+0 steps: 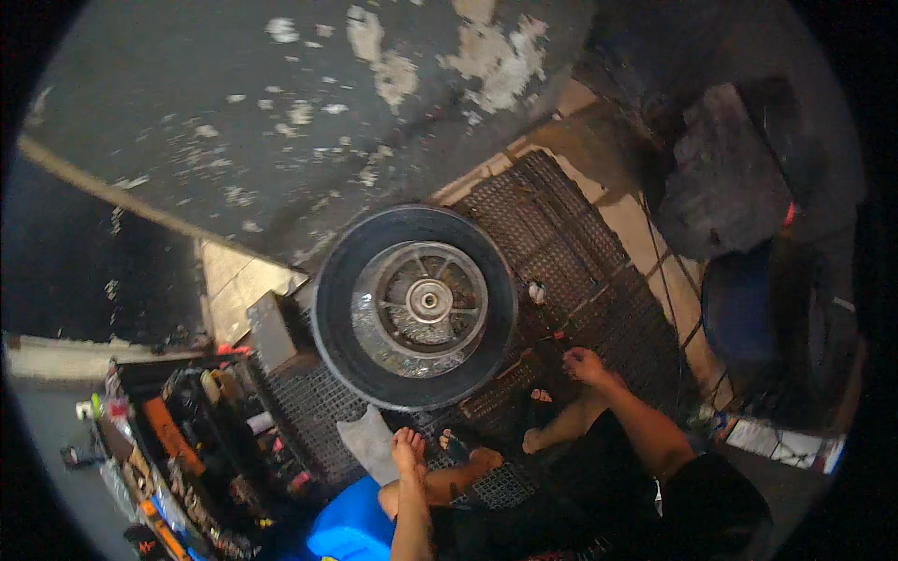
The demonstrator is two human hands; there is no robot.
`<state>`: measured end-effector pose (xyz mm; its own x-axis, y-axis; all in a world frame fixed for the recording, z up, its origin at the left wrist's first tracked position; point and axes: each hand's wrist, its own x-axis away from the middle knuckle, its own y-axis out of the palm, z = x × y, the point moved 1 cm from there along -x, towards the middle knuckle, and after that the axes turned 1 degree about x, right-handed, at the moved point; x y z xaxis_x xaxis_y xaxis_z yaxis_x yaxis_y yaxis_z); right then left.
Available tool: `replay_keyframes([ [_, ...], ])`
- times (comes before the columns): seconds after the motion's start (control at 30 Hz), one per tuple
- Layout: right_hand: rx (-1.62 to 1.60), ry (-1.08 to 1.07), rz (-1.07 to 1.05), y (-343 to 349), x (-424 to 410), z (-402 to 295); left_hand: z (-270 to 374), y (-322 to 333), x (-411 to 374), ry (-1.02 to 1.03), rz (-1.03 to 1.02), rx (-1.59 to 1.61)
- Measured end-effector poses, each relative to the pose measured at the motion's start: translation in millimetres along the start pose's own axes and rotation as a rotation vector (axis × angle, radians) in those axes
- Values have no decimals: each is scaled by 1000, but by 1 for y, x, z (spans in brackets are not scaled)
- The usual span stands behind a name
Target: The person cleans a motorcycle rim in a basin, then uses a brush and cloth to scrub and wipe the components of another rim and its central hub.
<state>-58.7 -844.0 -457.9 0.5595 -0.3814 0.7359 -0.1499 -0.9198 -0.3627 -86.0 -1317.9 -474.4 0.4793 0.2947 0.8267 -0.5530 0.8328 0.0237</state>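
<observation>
A round black tub [414,396] lies in front of me on a plastic grid mat. Inside it is a round, spoked part [484,308] with a central hub [429,301]; its surfaces look wet. My left hand [407,450], fingers curled, is below the tub beside a pale grey cloth [365,442]. Whether it touches the cloth is unclear. To the lower right of the tub, over the dark mat, my right hand [586,366] has bent fingers. Blur hides whether anything small is in it.
A toolbox [270,400] crammed with tools stands at left, near a grey block [272,329]. A blue plastic object [354,522] is beside my leg. Grid matting [544,210] extends right toward a draped dark cloth [726,175]. Behind is a dark panel [210,77] with peeling paint.
</observation>
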Motion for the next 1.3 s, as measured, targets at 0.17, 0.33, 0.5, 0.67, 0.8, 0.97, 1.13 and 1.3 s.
replay_keyframes([
  [0.17,-407,221,109,96,-84,46,-30,-11,-108,-68,179,-171],
  [0.33,-365,334,316,159,-170,86,-23,19,-154,-79,96,-155],
  [0.5,-667,177,424,183,-223,104,-32,32,-177,87,196,-303],
  [0.67,-731,152,281,205,-285,141,-22,26,-182,83,177,-228],
  [0.8,-813,217,255,185,-286,129,-19,47,-149,141,151,-218],
  [0.97,-697,162,336,196,-277,118,-13,1,-136,121,45,-399],
  [1.13,-453,-100,638,183,-334,131,-6,44,-101,348,-153,-181],
  [1.3,-365,-203,667,170,-277,81,-4,25,-99,415,-121,-244],
])
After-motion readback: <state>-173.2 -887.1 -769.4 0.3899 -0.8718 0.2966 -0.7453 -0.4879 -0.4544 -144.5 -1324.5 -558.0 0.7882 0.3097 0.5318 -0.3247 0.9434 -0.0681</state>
